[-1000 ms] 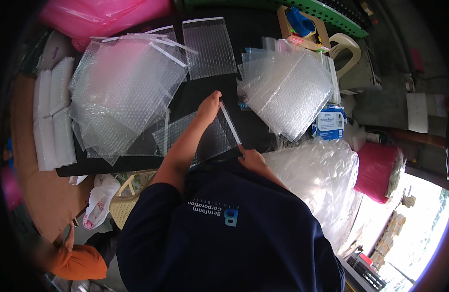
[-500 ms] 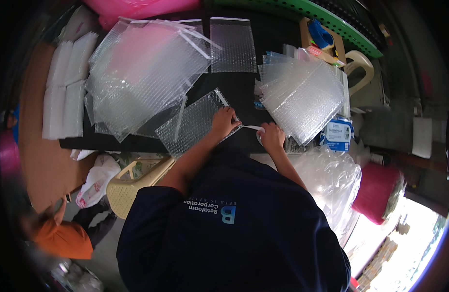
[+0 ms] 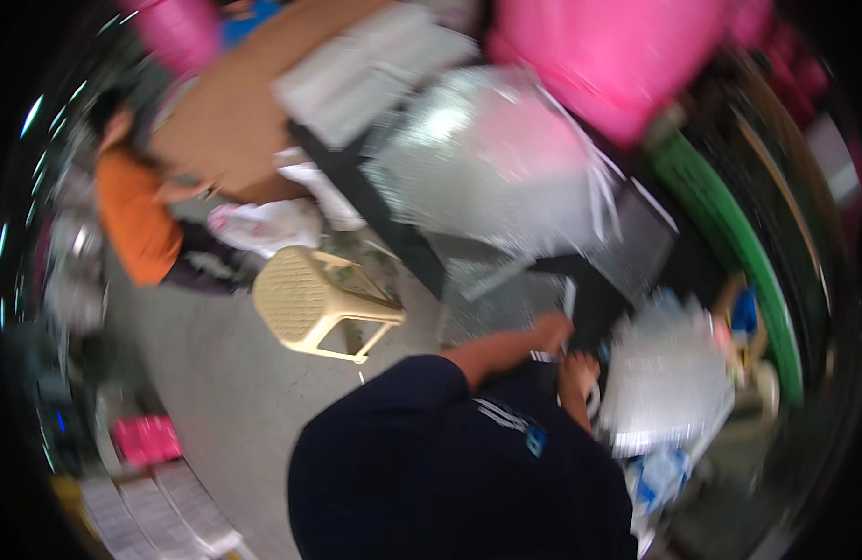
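Motion blurs the head view. A clear bubble-wrap pouch (image 3: 491,308) with a white strip along one edge lies on the black table (image 3: 403,219). My left hand (image 3: 550,334) is closed at the pouch's right edge. Just nearer and to the right, my right hand (image 3: 578,373) is closed round a white ring-shaped roll of tape (image 3: 594,401), part of it hidden by the fingers. A short white strip shows between the hands. Beyond them is a fanned pile of bubble-wrap pouches (image 3: 468,177); a second pile (image 3: 664,383) lies right of my right hand.
A cream plastic stool (image 3: 295,299) stands left of the table. Further left, a person in orange (image 3: 137,215) is beside brown cardboard (image 3: 235,112). White stacks (image 3: 356,75), a large pink bag (image 3: 599,56) and a green perforated rail (image 3: 720,215) border the table.
The view has swung left, bringing the stool, the person and more floor into sight. My hands stay close together at the pouch's edge; the white strip between them looks shorter.
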Tool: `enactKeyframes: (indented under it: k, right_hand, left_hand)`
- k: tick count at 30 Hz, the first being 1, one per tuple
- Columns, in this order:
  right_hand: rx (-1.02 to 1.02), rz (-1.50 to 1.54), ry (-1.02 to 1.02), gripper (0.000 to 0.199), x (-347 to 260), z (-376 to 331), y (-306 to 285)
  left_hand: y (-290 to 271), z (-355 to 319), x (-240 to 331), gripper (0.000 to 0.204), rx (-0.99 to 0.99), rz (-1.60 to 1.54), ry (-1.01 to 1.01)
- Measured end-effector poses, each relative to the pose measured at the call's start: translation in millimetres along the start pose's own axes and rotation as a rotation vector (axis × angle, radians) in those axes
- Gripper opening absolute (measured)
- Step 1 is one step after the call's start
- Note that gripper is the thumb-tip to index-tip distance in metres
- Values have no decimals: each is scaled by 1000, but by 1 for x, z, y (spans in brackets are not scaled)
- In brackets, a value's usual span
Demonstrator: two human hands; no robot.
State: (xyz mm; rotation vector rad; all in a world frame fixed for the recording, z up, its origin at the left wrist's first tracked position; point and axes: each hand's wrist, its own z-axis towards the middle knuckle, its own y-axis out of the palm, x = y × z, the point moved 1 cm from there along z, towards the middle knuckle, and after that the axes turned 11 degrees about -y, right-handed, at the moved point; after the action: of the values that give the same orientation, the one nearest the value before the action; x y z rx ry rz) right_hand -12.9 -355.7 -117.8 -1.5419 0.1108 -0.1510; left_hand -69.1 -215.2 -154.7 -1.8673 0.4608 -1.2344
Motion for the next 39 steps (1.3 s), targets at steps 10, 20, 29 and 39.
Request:
enactKeyframes:
  k: [10, 20, 29, 39]
  right_hand:
    - [94, 605, 259, 7, 33, 6, 21]
    - [172, 802, 259, 8, 28, -4, 21]
    - [217, 1132, 385, 17, 43, -22, 43]
    - [246, 374, 609, 57, -10, -45, 1]
  left_hand:
    - [0, 4, 11, 61, 0, 143, -184]
    - [6, 13, 3, 54, -78, 89, -155]
    - [9, 19, 8, 45, -90, 37, -142]
    - [-87, -59, -66, 105, 243, 181, -364]
